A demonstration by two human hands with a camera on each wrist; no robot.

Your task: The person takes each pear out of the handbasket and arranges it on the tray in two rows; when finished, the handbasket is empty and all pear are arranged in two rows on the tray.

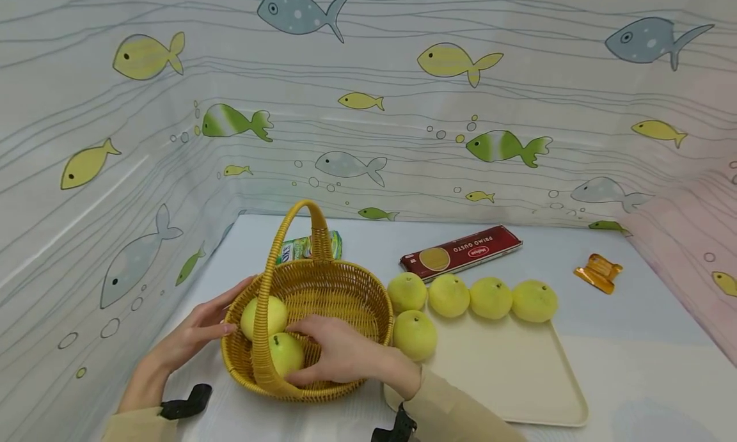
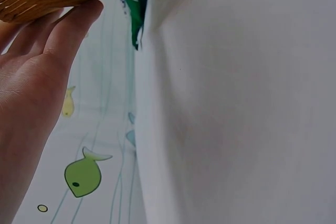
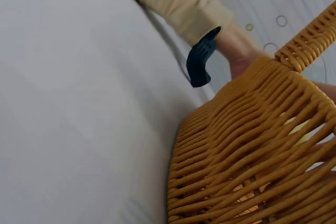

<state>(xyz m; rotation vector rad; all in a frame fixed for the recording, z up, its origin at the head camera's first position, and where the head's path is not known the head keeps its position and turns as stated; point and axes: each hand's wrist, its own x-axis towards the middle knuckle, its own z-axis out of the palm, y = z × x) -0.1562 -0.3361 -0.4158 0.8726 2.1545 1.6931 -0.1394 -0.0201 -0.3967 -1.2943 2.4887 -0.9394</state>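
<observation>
Two yellow-green apples sit at the left inside a yellow wicker basket [image 1: 236, 362] with a tall arched handle. My right hand [image 1: 340, 352] reaches over the basket's right side and holds the nearer apple [image 1: 290, 354], thumb and fingers on either side of it. Just behind lies the other apple [image 1: 270, 315], partly covered by the handle. At the basket's left side is my left hand [image 1: 198, 330]; in the left wrist view its outstretched fingers [image 2: 68, 32] touch the outer wicker. In the right wrist view the basket wall [image 3: 252, 150] hides the right hand's grip.
Right of the basket, several more apples [image 1: 489, 297] stand along the back and left of a cream tray [image 1: 501, 371]. Behind are a dark red biscuit pack [image 1: 460, 252] and a green packet [image 1: 296, 250]. An orange wrapper [image 1: 599, 273] lies far right. Fish-patterned curtain [image 1: 345, 128] surrounds the table.
</observation>
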